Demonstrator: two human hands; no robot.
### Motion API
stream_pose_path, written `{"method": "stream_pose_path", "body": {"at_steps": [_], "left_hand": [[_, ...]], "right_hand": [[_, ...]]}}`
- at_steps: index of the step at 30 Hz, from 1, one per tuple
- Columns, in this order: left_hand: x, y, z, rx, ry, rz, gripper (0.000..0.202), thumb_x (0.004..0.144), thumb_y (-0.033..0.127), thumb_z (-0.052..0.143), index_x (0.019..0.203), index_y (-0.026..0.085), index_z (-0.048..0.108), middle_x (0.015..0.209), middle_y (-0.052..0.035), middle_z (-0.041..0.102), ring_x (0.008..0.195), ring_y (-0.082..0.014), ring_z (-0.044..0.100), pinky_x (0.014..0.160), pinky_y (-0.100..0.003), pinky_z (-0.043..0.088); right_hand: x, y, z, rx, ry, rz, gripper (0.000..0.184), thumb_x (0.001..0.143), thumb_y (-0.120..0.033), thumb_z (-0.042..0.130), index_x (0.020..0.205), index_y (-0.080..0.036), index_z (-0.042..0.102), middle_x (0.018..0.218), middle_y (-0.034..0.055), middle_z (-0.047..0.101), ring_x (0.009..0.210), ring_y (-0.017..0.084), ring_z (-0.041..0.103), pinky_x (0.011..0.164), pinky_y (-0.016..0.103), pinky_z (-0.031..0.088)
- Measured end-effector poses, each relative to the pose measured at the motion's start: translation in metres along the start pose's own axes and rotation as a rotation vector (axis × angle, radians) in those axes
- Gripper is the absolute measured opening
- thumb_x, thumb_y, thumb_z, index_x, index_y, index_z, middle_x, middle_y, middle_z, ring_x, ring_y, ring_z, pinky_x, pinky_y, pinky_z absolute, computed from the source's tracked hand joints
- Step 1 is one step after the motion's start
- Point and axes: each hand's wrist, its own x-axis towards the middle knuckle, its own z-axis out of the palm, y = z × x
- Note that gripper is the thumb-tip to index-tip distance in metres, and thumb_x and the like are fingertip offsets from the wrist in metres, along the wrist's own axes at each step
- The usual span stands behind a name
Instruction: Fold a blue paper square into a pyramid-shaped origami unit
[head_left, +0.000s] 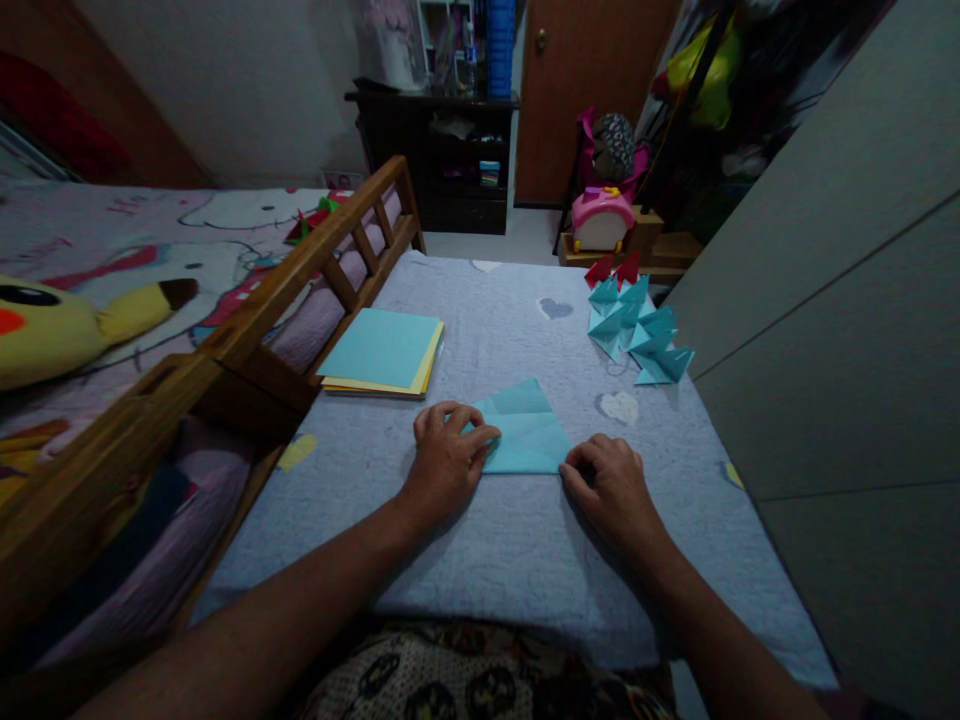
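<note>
A folded sheet of light-blue origami paper [529, 430] lies in front of me with its peak pointing away and crease lines across it. My left hand [450, 445] covers its left corner, fingers curled and thumb pressed close to the index finger on the paper. At the right corner, my right hand [607, 475] pinches the edge between thumb and index finger. Part of the paper's left side is hidden under my left hand.
A stack of coloured paper [382, 350] sits at the left, blue on top. Folded blue paper shapes [637, 325] and red ones [611, 270] stand at the far right. A wooden bed rail [300, 270] borders the left, a pale panel [840, 300] the right.
</note>
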Motion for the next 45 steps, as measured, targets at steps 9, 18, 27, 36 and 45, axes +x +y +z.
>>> {"method": "stream_pose_path", "body": {"at_steps": [9, 18, 27, 36, 45], "left_hand": [[-0.002, 0.001, -0.007, 0.119, -0.217, 0.353, 0.024, 0.098, 0.016, 0.048, 0.105, 0.022, 0.071, 0.1, -0.0071, 0.07, 0.091, -0.024, 0.057, 0.088, -0.042, 0.044], [-0.021, 0.021, -0.011, 0.211, -0.317, 0.345, 0.077, 0.081, 0.07, 0.067, 0.148, 0.038, 0.046, 0.121, -0.011, 0.055, 0.112, -0.0349, 0.046, 0.098, -0.049, 0.042], [-0.023, 0.017, -0.005, 0.212, -0.318, 0.335, 0.077, 0.081, 0.069, 0.068, 0.149, 0.038, 0.046, 0.126, -0.0115, 0.052, 0.116, -0.0359, 0.042, 0.101, -0.049, 0.038], [-0.023, 0.017, -0.006, 0.228, -0.315, 0.344, 0.078, 0.081, 0.068, 0.069, 0.149, 0.036, 0.046, 0.127, -0.0134, 0.051, 0.114, -0.037, 0.044, 0.101, -0.05, 0.039], [-0.023, 0.019, -0.007, 0.255, -0.332, 0.338, 0.078, 0.082, 0.066, 0.069, 0.15, 0.037, 0.044, 0.127, -0.0124, 0.052, 0.114, -0.0351, 0.044, 0.101, -0.047, 0.039]], "right_hand": [[0.0, -0.001, 0.001, -0.006, 0.001, 0.007, 0.01, 0.087, -0.023, 0.06, 0.078, -0.023, 0.063, 0.082, 0.0052, 0.063, 0.084, 0.025, 0.053, 0.077, 0.039, 0.034], [-0.002, -0.002, -0.006, 0.032, -0.035, 0.029, 0.007, 0.086, -0.023, 0.061, 0.08, -0.023, 0.064, 0.085, 0.0051, 0.063, 0.088, 0.025, 0.052, 0.079, 0.039, 0.034], [-0.004, 0.008, -0.012, 0.089, -0.059, 0.048, 0.009, 0.082, -0.017, 0.062, 0.086, -0.024, 0.065, 0.09, 0.0048, 0.062, 0.093, 0.025, 0.052, 0.083, 0.039, 0.037], [-0.002, 0.004, -0.015, 0.099, -0.079, 0.076, 0.002, 0.086, -0.022, 0.065, 0.086, -0.024, 0.067, 0.092, 0.0042, 0.062, 0.095, 0.025, 0.052, 0.086, 0.041, 0.037], [-0.001, 0.002, -0.013, 0.02, -0.074, 0.118, 0.005, 0.084, -0.02, 0.063, 0.08, -0.022, 0.065, 0.093, 0.0056, 0.061, 0.094, 0.025, 0.051, 0.083, 0.039, 0.036]]}}
